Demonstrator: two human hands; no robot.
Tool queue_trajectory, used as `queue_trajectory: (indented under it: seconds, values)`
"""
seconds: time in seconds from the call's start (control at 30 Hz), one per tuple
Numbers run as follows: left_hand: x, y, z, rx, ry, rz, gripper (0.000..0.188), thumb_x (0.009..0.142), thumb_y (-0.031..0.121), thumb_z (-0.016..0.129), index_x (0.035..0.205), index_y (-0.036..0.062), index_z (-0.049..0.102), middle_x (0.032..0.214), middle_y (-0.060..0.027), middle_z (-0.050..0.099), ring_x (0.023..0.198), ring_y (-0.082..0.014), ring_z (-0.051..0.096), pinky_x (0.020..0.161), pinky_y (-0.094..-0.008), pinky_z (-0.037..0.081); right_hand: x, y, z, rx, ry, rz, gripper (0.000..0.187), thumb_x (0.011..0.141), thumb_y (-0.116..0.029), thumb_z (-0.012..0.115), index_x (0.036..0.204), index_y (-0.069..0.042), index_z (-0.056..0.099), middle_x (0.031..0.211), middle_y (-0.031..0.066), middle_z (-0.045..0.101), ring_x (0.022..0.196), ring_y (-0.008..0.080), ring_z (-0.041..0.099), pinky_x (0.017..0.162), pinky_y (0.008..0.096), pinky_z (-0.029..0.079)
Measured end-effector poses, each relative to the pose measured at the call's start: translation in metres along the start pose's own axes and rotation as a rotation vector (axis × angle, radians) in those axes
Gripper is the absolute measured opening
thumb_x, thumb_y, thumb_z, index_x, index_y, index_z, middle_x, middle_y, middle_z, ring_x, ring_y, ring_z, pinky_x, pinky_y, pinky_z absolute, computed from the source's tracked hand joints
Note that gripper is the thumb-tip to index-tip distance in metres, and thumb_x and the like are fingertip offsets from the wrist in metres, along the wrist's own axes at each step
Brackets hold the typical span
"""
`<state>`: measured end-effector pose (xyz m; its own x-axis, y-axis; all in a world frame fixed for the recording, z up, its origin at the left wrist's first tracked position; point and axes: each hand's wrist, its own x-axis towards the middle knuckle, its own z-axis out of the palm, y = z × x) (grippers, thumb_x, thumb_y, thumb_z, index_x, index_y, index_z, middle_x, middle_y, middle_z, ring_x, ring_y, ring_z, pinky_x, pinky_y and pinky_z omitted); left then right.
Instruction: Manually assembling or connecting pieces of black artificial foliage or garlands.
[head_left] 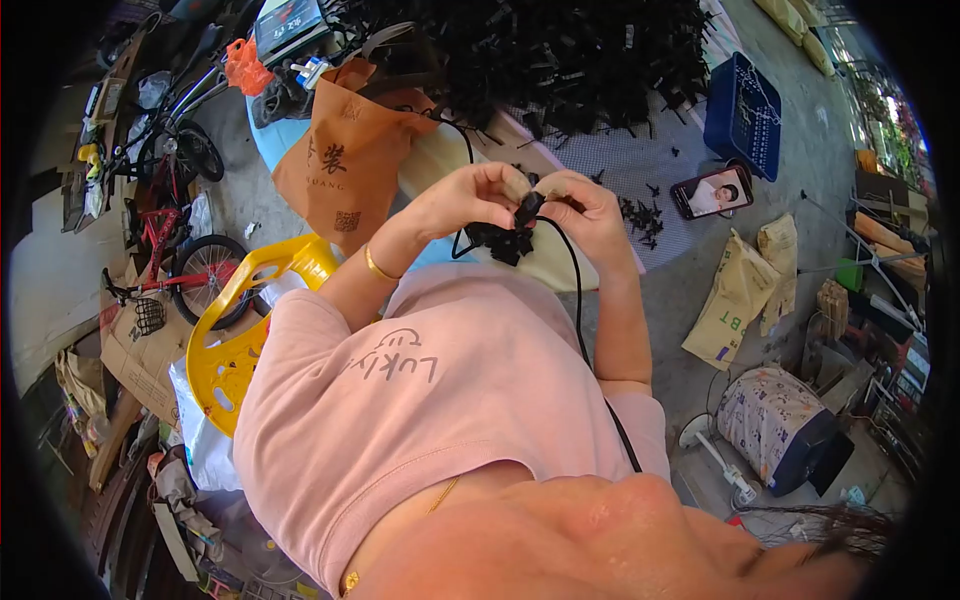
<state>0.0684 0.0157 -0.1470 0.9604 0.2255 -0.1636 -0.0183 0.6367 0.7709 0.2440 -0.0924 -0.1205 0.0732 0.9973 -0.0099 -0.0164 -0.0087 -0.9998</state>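
My left hand (478, 200), with a gold bangle at its wrist, meets my right hand (582, 214) in front of my chest. Both are closed in a pinch on one small black piece (529, 208), whose exact kind I cannot make out. A black cable (577, 290) runs from beside this piece down past my right forearm. Just below the fingers lies a small cluster of similar black pieces (503, 243). Beyond my hands a large heap of black pieces (580, 65) covers the work surface.
An orange bag (345, 165) stands left of my hands, above a yellow plastic chair (222, 345). To the right are a blue basket (743, 115), a lit phone (712, 192) and brown paper sacks (732, 300). A red bicycle (160, 240) stands far left.
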Motion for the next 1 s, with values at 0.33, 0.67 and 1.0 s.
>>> queue_trajectory:
  seconds: [0.33,0.67,1.0]
  values:
    - [0.002,-0.008,0.002,0.100,0.220,0.007,0.020,0.075,0.004,0.068,0.089,0.0038,0.053,0.087,-0.0024,0.058,0.079,-0.0097,0.057,0.072,-0.0217,0.047,-0.001,0.008,0.018,-0.032,0.177,0.087,0.017,0.082,-0.005,0.060,0.097,0.002,0.059,0.086,0.0033,0.058,0.076,0.0095,0.054,0.068,0.0206,0.044]
    - [0.000,-0.001,0.020,0.515,0.461,0.186,0.026,0.077,0.002,0.066,0.098,0.0008,0.051,0.089,0.0001,0.056,0.080,-0.0047,0.052,0.072,-0.0196,0.045,-0.005,0.006,0.021,-0.186,0.180,0.126,0.013,0.088,-0.011,0.052,0.091,-0.001,0.059,0.066,-0.0014,0.057,0.053,0.0021,0.044,0.048,0.0162,0.035]
    - [0.000,-0.008,0.023,0.774,0.561,0.449,0.017,0.070,0.001,0.069,0.084,0.0007,0.060,0.076,-0.0037,0.056,0.065,-0.0110,0.051,0.058,-0.0233,0.044,-0.001,0.004,0.025,-0.317,0.203,0.020,0.011,0.085,-0.009,0.054,0.082,-0.001,0.062,0.060,-0.0007,0.058,0.050,0.0025,0.044,0.046,0.0179,0.035]
